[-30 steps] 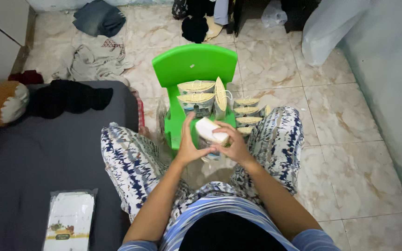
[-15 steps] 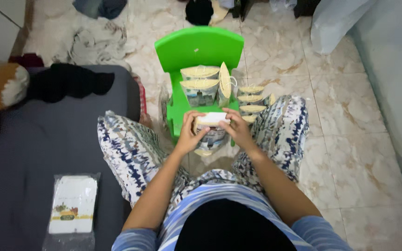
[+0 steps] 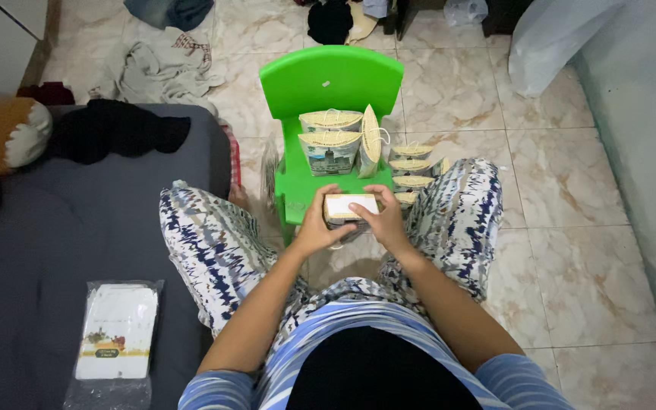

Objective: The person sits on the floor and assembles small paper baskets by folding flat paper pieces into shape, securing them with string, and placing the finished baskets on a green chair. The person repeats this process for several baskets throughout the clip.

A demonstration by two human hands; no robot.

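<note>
Both hands grasp one small white box (image 3: pixel 351 206) between the person's knees, just in front of the seat edge of a green plastic chair (image 3: pixel 328 80). The left hand (image 3: pixel 316 226) wraps the box's left end, fingers (image 3: pixel 326 199) curled over its top edge; the right hand (image 3: pixel 381 220) closes on the right end, fingers bent around the far side. The box lies roughly level, its pale top face toward the camera. On the chair seat, just beyond the box, stand three folded gift boxes with woven-look tops and string handles (image 3: pixel 331 140), two facing the camera and one turned edgewise beside them. To the right of the chair, on the marble-tiled floor (image 3: pixel 571 228), a row of similar small boxes (image 3: pixel 410 173) stands close against the person's right knee. To the left lies a dark grey mattress (image 3: pixel 55 250) bearing a clear plastic pack of flat white cards (image 3: pixel 114 334) and a black garment (image 3: pixel 119 130). Loose clothes (image 3: pixel 153 64) lie on the floor beyond.
</note>
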